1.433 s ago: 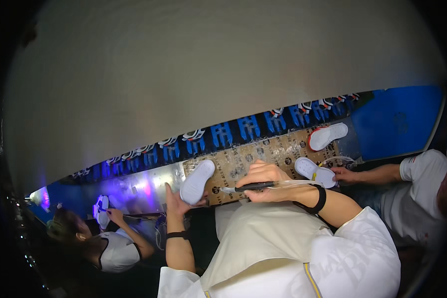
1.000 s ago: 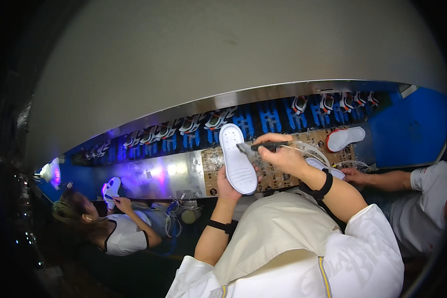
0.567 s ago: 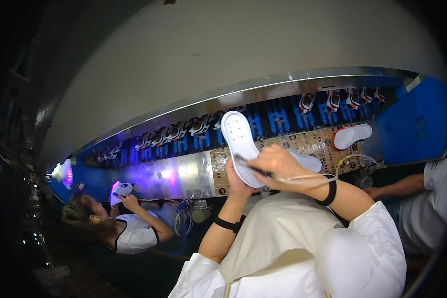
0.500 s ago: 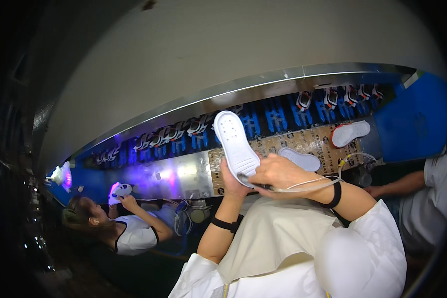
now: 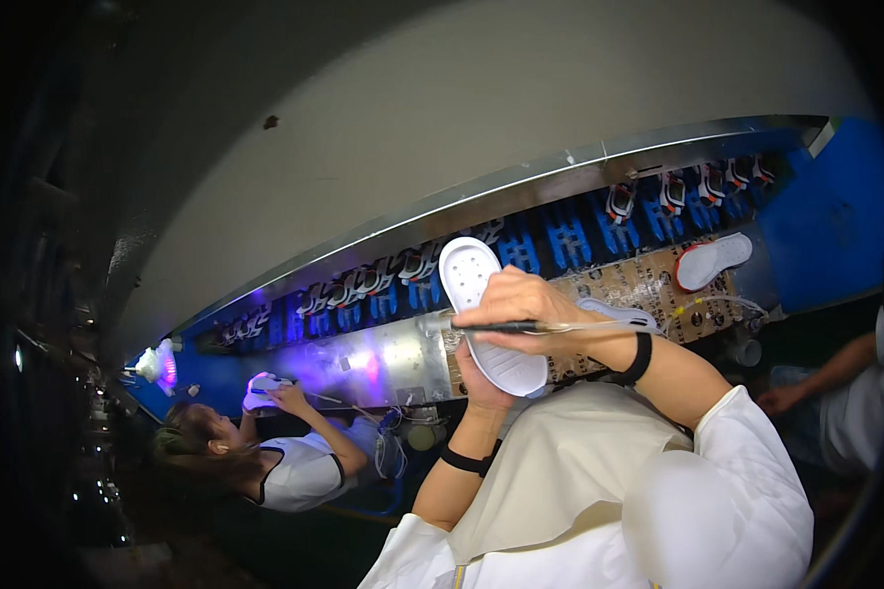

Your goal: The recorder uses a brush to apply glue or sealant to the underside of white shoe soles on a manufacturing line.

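Observation:
My left hand holds a white shoe sole upright from below, its patterned underside facing me. My right hand lies across the sole's middle and grips a thin dark pen-like tool with a clear tube trailing off to the right. The tool's tip rests at the sole's left edge. Both wrists wear black bands. Two more white soles lie on the patterned work board: one just behind my right wrist, another with a red rim farther right.
A blue conveyor rack with several shoes runs behind the board under a metal rail. A person at the left handles a white sole under purple light. Another person's arm reaches in at the right.
I lifted the sole off the bench and raised it upright. My right hand with the tool slid from the sole's top down across its middle.

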Demonstrator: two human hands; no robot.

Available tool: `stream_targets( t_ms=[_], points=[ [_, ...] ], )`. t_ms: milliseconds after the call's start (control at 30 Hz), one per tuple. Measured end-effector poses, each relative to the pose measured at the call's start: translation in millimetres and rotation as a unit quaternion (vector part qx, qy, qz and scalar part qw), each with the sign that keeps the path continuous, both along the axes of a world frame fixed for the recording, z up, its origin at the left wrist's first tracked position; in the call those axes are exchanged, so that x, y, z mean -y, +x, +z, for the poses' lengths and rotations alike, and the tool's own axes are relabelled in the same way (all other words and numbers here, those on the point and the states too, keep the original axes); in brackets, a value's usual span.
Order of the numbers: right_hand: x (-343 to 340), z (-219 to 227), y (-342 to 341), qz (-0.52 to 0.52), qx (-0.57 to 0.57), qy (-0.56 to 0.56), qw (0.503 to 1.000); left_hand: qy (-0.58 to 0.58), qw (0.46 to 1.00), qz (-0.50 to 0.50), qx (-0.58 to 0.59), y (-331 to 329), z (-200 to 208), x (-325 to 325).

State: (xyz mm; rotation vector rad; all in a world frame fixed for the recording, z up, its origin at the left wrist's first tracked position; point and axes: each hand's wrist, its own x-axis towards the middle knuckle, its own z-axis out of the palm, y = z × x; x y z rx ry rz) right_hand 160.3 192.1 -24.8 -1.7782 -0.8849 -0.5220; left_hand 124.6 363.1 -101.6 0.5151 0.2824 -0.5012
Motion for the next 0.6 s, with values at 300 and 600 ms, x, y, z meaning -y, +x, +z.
stream_targets(
  t_ms=[300, 600],
  points=[
    [-2.3, 12.1, -5.5, 0.022, 0.033, -0.072, 0.997, -0.068, 0.995, 0.000, 0.071, 1.1, 5.2, -5.2],
    [-6.9, 16.3, -19.3, 0.100, 0.000, -0.117, 0.988, -0.112, 0.985, -0.010, 0.129, 10.4, -11.7, -20.5]
  ],
)
